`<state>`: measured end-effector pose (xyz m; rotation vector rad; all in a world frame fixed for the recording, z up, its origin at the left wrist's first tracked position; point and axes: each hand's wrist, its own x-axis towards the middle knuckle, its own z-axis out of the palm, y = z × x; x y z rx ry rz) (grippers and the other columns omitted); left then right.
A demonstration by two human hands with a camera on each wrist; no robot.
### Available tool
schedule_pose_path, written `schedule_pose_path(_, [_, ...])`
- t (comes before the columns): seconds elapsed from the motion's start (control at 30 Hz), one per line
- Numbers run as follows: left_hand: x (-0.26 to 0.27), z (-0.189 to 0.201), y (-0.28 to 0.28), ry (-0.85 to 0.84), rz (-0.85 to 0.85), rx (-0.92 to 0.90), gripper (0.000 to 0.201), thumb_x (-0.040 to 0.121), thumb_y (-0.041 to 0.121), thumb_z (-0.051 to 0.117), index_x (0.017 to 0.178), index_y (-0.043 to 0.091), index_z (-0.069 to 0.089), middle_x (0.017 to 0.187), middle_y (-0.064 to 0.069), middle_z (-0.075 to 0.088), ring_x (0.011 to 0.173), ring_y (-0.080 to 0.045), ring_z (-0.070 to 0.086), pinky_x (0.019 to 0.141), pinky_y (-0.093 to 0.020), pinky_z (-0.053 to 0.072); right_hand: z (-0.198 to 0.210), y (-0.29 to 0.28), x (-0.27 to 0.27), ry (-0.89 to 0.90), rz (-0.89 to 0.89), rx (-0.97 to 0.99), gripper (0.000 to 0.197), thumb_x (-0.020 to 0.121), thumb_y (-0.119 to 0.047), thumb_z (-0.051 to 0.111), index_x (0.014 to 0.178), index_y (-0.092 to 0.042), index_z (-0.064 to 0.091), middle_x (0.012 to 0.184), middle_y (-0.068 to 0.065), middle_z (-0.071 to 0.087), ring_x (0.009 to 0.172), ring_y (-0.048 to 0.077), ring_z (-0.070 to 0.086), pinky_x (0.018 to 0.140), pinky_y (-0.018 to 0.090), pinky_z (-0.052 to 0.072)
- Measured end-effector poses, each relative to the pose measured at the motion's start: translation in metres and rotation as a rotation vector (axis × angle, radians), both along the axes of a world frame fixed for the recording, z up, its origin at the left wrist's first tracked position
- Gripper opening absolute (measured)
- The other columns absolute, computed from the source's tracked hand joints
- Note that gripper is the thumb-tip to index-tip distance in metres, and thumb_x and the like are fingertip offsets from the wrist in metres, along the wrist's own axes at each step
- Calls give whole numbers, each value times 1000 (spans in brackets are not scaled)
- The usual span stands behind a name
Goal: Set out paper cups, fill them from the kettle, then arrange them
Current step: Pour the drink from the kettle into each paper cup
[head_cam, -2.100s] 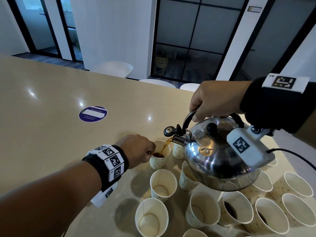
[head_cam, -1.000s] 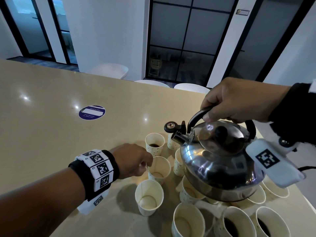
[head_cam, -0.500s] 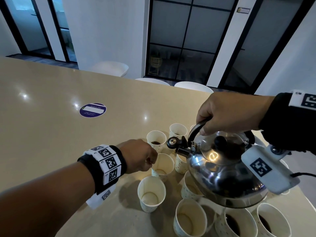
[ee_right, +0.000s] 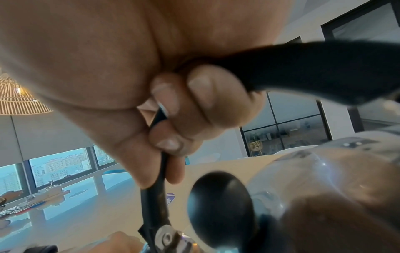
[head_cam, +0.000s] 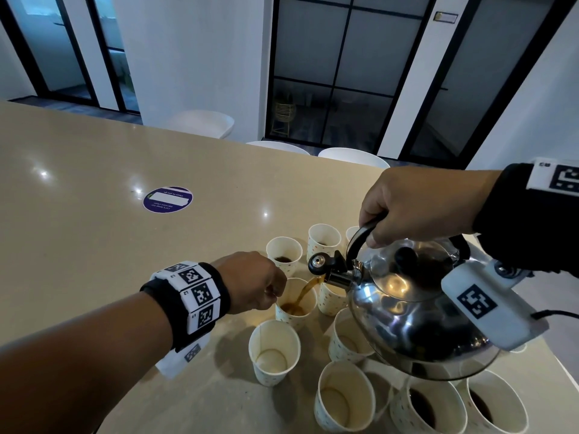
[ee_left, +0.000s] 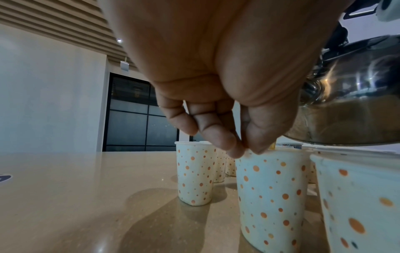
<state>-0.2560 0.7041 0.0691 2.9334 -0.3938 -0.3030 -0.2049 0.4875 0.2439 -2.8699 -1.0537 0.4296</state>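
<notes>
My right hand (head_cam: pixel 404 208) grips the black handle (ee_right: pixel 324 68) of a steel kettle (head_cam: pixel 416 314), tilted left over a cluster of dotted paper cups. A brown stream runs from its spout (head_cam: pixel 335 278) into one cup (head_cam: pixel 296 303), whose near rim my left hand (head_cam: pixel 253 286) pinches between thumb and fingertips (ee_left: pixel 236 149). In the left wrist view that cup (ee_left: pixel 270 196) stands upright under the kettle (ee_left: pixel 350 95). Behind it, a cup (head_cam: pixel 284 255) holds dark liquid. Two cups at the bottom right (head_cam: pixel 426 405) also hold dark liquid. Nearer cups (head_cam: pixel 274 352) look nearly empty.
The cups stand on a beige table (head_cam: pixel 78 245) with a round purple sticker (head_cam: pixel 167 199) at mid left. The table's right edge (head_cam: pixel 560 364) runs close past the cups. White chairs (head_cam: pixel 203 122) sit beyond the far edge. A black cable (head_cam: pixel 554 314) trails right of the kettle.
The kettle stopped pouring into the far cup, levelled, came nearer and tilted again. My left hand shifted from that cup to the one in front, which now receives the stream.
</notes>
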Motion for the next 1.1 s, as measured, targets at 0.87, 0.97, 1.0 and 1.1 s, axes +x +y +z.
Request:
schedule_pose_path(0.87, [-2,-1,2,-6,15,19,24,91,30,65,114,31,73,108,10,73,93,-12,66,86,-35,57,3,-1,-5,11,-9,-14,12,84,-23,73,74,-26,70,70,-8,66,68,9,59,61,20,42])
schedule_pose_path(0.97, [-2,1,1,1,16,36,22,91,31,64,110,31,74,106,10,73,91,-13,66,85,-36,57,3,-5,-3,18,-19,19,9,83,-24,74,74,-26,73,69,-8,67,70,10,61,63,23,45])
schedule_pose_path(1.0, [-2,3,0,-4,14,40,21,91,31,64,109,31,74,104,9,72,90,-14,66,84,-36,58,3,-7,-2,16,-26,35,10,82,-25,74,72,-26,73,66,-8,67,68,8,61,63,24,47])
schedule_pose_path(1.1, [0,10,-5,-30,10,44,22,91,34,62,108,29,74,104,8,71,91,-17,66,83,-36,56,4,-17,4,29,-54,98,7,80,-27,74,73,-27,74,64,-14,69,58,3,60,58,23,47])
